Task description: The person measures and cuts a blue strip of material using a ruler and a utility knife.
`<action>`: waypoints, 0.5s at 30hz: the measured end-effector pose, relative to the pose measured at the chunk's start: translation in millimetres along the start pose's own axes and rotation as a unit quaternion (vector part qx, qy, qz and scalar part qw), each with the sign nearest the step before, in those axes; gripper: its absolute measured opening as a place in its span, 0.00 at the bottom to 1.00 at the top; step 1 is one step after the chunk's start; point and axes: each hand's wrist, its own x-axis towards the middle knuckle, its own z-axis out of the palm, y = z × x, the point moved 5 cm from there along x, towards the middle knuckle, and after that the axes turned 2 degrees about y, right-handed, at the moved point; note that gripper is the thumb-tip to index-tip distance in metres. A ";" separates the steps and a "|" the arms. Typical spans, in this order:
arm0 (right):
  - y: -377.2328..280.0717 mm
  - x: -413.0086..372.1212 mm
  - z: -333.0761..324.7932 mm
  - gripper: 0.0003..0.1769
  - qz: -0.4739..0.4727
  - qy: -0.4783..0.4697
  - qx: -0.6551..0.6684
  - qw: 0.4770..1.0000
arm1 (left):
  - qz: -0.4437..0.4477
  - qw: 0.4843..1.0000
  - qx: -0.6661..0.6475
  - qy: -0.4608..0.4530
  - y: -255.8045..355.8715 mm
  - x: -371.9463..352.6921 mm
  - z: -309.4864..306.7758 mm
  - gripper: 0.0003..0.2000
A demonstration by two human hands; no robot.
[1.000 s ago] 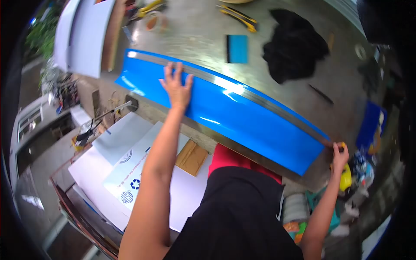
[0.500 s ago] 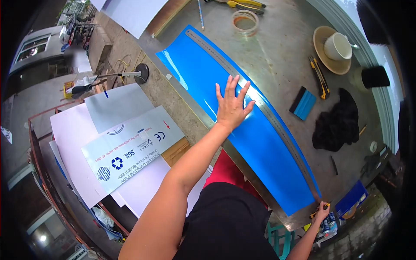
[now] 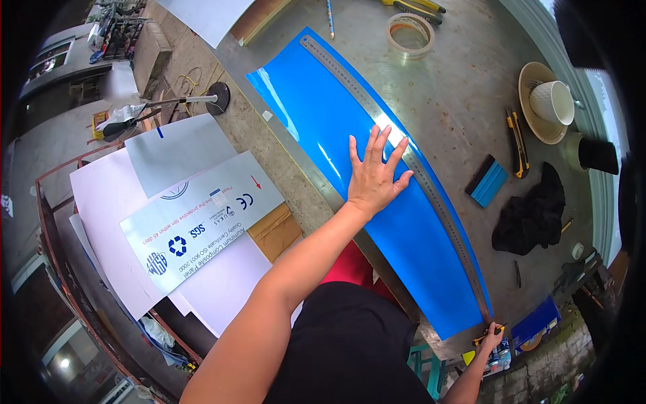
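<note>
A long blue vinyl sheet [image 3: 404, 259] lies on the metal table, with a steel ruler [image 3: 443, 205] along its right-hand edge. My left hand [image 3: 377, 178] presses on the sheet with fingers spread, fingertips on the ruler near its middle. At the lower end of the ruler, by the sheet's near corner, my right hand [image 3: 494, 337] grips a yellow-and-black utility knife [image 3: 480, 334]. The knife's blade is too small to make out.
On the table are a roll of clear tape [image 3: 410, 36], a blue squeegee [image 3: 487, 182], a second utility knife [image 3: 517, 143], a black cloth [image 3: 530, 214] and a cup [image 3: 552, 103] on a saucer. Printed composite panels [image 3: 202, 222] lie to the left.
The camera view has shifted, so the table items sit further right and lower. Both hands keep about the same places on the sheet and ruler.
</note>
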 end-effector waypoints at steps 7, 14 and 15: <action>1.8 2.0 -2.3 0.11 0.011 0.000 -0.014 1.000 | 0.003 1.000 -0.010 0.003 -1.1 -0.2 0.0 0.37; 4.3 4.3 -5.0 0.10 0.020 -0.004 -0.011 1.000 | 0.000 1.000 -0.010 -0.002 -0.6 0.9 -2.0 0.37; 5.0 5.0 -5.7 0.10 0.019 -0.004 -0.012 1.000 | -0.001 1.000 -0.011 -0.005 -0.6 1.1 -2.0 0.37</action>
